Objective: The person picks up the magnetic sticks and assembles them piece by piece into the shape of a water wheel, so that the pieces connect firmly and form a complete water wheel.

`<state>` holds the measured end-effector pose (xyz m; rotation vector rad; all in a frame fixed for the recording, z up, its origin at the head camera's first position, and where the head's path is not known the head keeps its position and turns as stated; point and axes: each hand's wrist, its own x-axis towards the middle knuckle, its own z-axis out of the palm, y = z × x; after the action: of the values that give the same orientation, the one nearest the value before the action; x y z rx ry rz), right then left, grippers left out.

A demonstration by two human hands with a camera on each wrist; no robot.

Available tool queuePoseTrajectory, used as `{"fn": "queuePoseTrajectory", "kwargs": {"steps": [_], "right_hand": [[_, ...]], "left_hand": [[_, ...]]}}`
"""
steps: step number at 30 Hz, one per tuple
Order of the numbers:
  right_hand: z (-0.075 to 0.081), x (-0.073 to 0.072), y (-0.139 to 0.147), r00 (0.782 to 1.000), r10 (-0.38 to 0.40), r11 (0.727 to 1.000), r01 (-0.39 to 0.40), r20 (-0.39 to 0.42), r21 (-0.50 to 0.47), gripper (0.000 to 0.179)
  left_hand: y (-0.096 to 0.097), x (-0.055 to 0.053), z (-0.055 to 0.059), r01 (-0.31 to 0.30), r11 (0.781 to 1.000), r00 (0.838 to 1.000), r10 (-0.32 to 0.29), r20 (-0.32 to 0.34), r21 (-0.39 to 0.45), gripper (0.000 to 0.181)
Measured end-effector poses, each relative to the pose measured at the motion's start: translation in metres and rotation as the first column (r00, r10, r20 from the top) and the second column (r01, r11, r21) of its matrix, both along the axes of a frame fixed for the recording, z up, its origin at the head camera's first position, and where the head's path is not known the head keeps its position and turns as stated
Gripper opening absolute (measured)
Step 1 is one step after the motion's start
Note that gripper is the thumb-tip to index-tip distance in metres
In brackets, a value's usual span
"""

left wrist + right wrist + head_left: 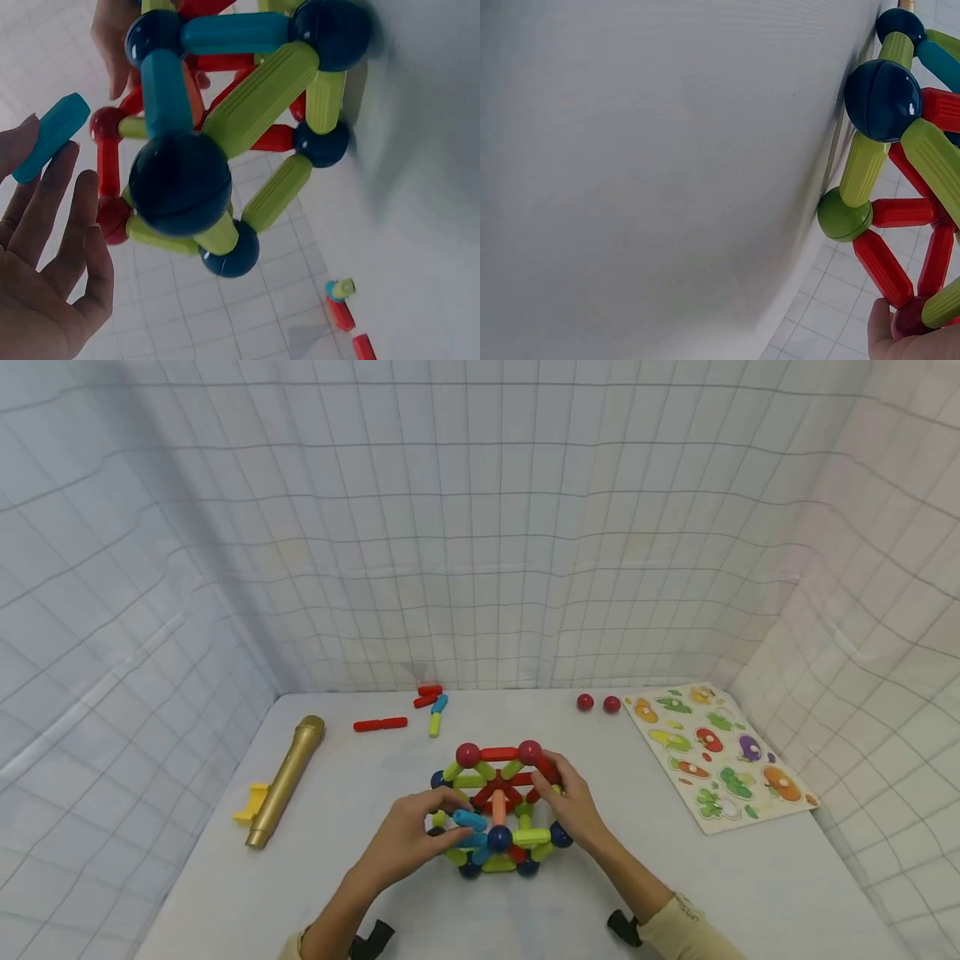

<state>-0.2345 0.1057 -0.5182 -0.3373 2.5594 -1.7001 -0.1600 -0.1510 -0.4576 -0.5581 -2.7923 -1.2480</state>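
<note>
A frame of magnetic rods and balls point(531, 837) stands on the table in front of me, built of lime, red and blue rods with dark blue, red and green balls. Between thumb and fingers my left hand point(408, 839) pinches a blue rod point(469, 820), held just above the frame's front left side. In the left wrist view that blue rod point(54, 136) is apart from the frame. My right hand point(576, 806) grips the frame at its upper right, by a red ball point(910, 318) seen in the right wrist view. Part of the right hand is hidden behind the frame.
Loose red rods point(380, 724) and a blue and lime pair point(438, 717) lie at the back left. Two red balls point(585, 702) sit at the back. A vegetable puzzle board point(690, 777) lies right; a gold tube point(288, 777) and yellow piece point(253, 802) lie left.
</note>
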Motion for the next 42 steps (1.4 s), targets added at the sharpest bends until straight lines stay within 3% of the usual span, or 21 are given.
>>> {"fn": "queuePoseTrajectory", "kwargs": {"steps": [4,8,18,22,25,27,29,31,33,35,39,42], "right_hand": [[0.000,-0.001,0.002,1.000,-0.002,1.000,0.002,0.003,-0.012,0.053],[0.002,-0.002,0.001,1.000,0.010,1.000,-0.010,-0.006,-0.019,0.052],[0.006,-0.010,0.004,0.999,0.001,1.000,0.000,-0.041,0.001,0.052],[0.007,-0.008,0.005,0.999,-0.001,1.000,0.001,-0.034,-0.010,0.051],[0.006,-0.005,0.004,1.000,-0.007,1.000,0.006,-0.025,-0.021,0.051],[0.003,-0.003,0.004,1.000,-0.012,1.000,0.012,-0.022,-0.024,0.051],[0.000,0.000,0.003,1.000,-0.013,0.999,0.012,-0.024,-0.033,0.049],[-0.003,0.005,0.002,1.000,-0.013,0.999,0.012,-0.028,-0.044,0.048],[-0.008,0.013,-0.001,1.000,-0.016,0.999,0.015,-0.017,-0.050,0.047],[-0.009,0.014,0.000,1.000,-0.024,0.999,0.024,-0.015,-0.044,0.048],[-0.011,0.015,-0.001,1.000,-0.027,0.999,0.027,0.015,-0.020,0.050],[-0.008,0.006,0.001,1.000,-0.019,1.000,0.020,0.012,-0.016,0.051]], "left_hand": [[0.015,-0.005,-0.005,0.058,0.997,0.998,-0.058,0.008,-0.043,0.022],[0.019,-0.008,-0.010,0.092,0.995,0.996,-0.091,0.017,-0.041,0.022],[0.018,-0.015,-0.004,0.115,0.993,0.993,-0.115,0.010,-0.040,0.025],[0.003,-0.023,0.002,0.204,0.978,0.974,-0.199,0.110,-0.033,0.037],[-0.024,-0.046,0.009,0.267,0.963,0.935,-0.264,0.235,0.019,0.038],[-0.042,-0.072,0.011,0.232,0.972,0.932,-0.229,0.282,0.022,0.031],[-0.054,-0.104,0.006,0.126,0.992,0.953,-0.113,0.280,-0.030,0.026],[-0.057,-0.136,-0.006,-0.026,0.989,0.972,0.059,0.226,-0.146,0.024],[-0.054,-0.162,-0.027,-0.160,0.949,0.961,0.213,0.178,-0.270,0.024],[-0.044,-0.188,-0.046,-0.239,0.897,0.948,0.298,0.110,-0.371,0.024],[-0.029,-0.217,-0.076,-0.246,0.824,0.954,0.298,0.023,-0.511,0.022],[-0.022,-0.230,-0.081,-0.223,0.798,0.966,0.258,-0.018,-0.560,0.024]]}}
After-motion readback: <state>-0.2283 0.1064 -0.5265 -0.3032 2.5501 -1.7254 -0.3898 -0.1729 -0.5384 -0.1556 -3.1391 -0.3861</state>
